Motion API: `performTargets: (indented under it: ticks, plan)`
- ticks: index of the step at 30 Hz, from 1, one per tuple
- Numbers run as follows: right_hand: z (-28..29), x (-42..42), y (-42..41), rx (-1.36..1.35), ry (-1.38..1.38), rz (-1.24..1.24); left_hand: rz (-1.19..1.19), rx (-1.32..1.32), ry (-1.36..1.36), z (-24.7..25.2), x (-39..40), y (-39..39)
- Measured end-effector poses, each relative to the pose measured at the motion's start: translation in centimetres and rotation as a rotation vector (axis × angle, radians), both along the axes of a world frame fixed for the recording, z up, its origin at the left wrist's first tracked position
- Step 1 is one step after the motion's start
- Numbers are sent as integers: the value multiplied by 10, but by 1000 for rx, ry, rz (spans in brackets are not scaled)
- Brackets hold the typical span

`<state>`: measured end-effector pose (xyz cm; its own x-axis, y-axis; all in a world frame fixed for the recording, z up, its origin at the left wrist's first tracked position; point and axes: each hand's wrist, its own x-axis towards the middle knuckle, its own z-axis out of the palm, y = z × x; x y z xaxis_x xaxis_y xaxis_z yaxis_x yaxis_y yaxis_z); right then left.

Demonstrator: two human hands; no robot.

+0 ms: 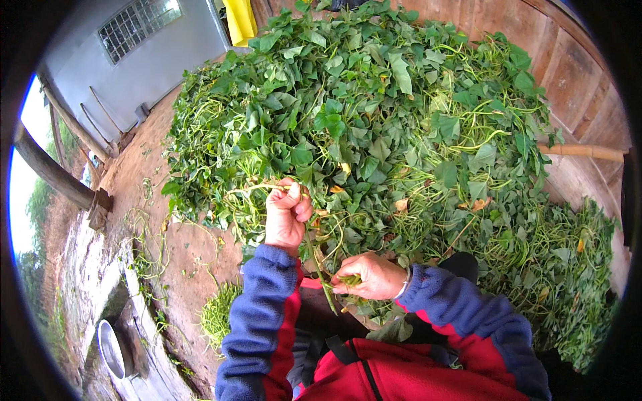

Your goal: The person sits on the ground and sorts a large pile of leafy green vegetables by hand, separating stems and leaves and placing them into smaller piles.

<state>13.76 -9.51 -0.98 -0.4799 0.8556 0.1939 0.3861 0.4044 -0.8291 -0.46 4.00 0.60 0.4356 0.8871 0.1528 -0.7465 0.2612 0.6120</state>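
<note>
A large heap of leafy green vines point(351, 110) lies on the ground before me. In front of its near edge, my left hand point(290, 213) is closed on a vine stem point(317, 268) that runs down towards my lap; a pale, thin stem end sticks out to the left of the fingers. Lower and to the right, my right hand point(370, 275) grips a small bunch of cut or broken green stems point(350, 279), close beside the vine's lower part. A bundle of stripped green stems point(219, 311) lies on the ground left of my left sleeve.
Wooden boards point(572, 90) and a bamboo pole point(582, 150) bound the heap at the right. Loose vines point(150, 250) trail over the dirt floor at the left. A metal basin point(113, 349) stands at the lower left, below a wooden post point(55, 165). Long-handled tools point(100, 120) lean against the grey wall.
</note>
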Motion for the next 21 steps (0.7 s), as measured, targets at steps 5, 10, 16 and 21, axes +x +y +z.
performTargets:
  ticks: [5, 10, 16, 21]
  plan:
    - [1, -11, -2, 109, -95, -67, 55, -3, 106, -1, 6, -3]
    - [-13, -16, -10, 234, -114, -239, 155, -71, 139, -4, 1, -1]
    - [-41, -13, -14, -216, 343, -515, 167, -131, 67, -10, -7, 3]
    - [-58, -17, -21, -589, 901, -732, 169, -161, 95, -9, -7, 2]
